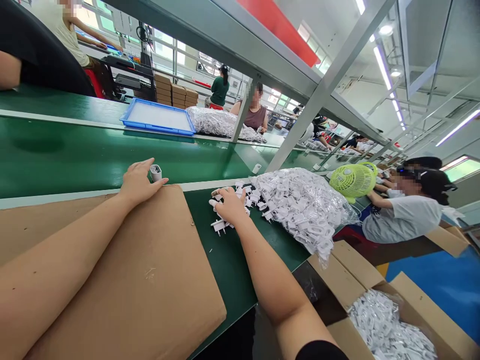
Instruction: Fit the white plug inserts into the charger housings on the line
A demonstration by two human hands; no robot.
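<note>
On the far side of the cardboard, my left hand (138, 183) has its thumb and fingers spread around a small white charger (155, 173) with a port in its end face. Whether the skin touches the charger I cannot tell. My right hand (230, 206) reaches over a scatter of loose white plug adapters (219, 226) on the green surface, fingers apart, with a white cover on one fingertip. Part of the scatter is hidden under that hand. Just right of it, a clear plastic bag (300, 207) spills many more white plug pieces.
A large cardboard sheet or box (150, 280) lies under my left forearm. Beyond runs a green belt (86, 150) with another white piece (257, 168). A blue tray (159, 116), metal post (300, 135), green fan (352, 181), open carton (423, 305) and co-workers surround the bench.
</note>
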